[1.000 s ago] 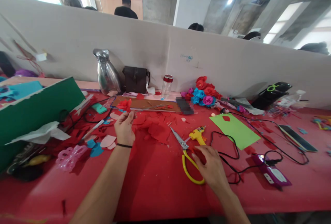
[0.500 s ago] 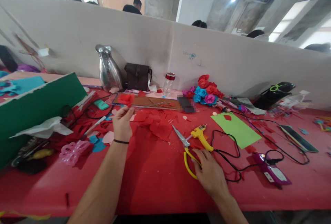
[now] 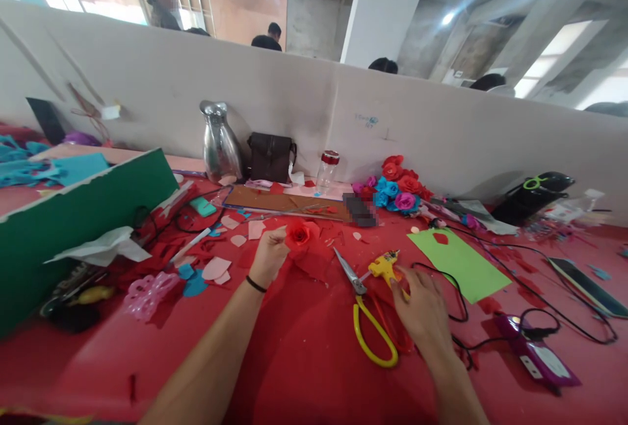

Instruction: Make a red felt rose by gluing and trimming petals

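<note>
My left hand point(image 3: 271, 256), a dark band on its wrist, pinches a red paper rose point(image 3: 299, 235) over the red tabletop. My right hand point(image 3: 422, 304) closes around the handle of a yellow glue gun point(image 3: 385, 265), whose nozzle end points away from me; the hand covers part of the grip. Just left of the glue gun lies a pair of scissors point(image 3: 362, 317) with a yellow handle loop, its blades pointing to the back left and no hand touching it.
Paper scraps point(image 3: 216, 268) litter the table. A green board point(image 3: 88, 235) stands at left. Along the wall are a steel jug point(image 3: 220, 150), a black bag point(image 3: 269, 158), a glass jar point(image 3: 327, 176) and paper flowers point(image 3: 405, 183). Black cords run right to a purple box point(image 3: 540, 353).
My right hand has gone from the scissors' handle to the glue gun. My left hand has brought the rose nearer and to the right. The view has shifted slightly.
</note>
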`<state>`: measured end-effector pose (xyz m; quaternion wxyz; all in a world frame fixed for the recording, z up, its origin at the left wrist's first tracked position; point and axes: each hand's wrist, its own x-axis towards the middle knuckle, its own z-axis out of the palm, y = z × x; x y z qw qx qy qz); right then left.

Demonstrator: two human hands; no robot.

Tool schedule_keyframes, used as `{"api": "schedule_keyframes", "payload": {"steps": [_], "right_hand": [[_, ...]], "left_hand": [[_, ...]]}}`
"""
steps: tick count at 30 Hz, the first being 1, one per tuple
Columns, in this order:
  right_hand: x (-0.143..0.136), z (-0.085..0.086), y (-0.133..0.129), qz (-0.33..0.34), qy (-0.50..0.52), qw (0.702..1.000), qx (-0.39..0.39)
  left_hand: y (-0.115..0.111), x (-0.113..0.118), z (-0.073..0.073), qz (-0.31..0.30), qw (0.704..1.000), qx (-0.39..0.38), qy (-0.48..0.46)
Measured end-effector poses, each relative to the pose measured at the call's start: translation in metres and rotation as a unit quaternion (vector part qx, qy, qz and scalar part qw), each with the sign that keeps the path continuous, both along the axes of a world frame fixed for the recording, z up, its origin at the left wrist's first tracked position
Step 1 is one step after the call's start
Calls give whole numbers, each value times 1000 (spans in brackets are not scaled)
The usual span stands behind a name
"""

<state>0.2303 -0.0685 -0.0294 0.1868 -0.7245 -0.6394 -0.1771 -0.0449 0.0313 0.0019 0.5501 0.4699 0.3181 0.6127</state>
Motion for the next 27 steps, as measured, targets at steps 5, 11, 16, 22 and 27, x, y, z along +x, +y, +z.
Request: {"api": "schedule_keyframes", "payload": {"steps": [5,11,16,22,27], "right_hand": [[9,-13,10,-51,25,995,-86],[4,-6,13,-66,26,983,-172],[-16,14,14,-82,28,990,-114],[-130,45,37,249,148,951,-113],[-219,33,64,317,88,932,-149]], "left_hand": [[-1,3,2,21,999,-35,-7],[-2,1,3,24,994,-108,-17],[9,-25,10,99,989,-92,-51],[18,-57,14,208,974,-65,-55],[18,-62,12,223,973,-56,-36]]}}
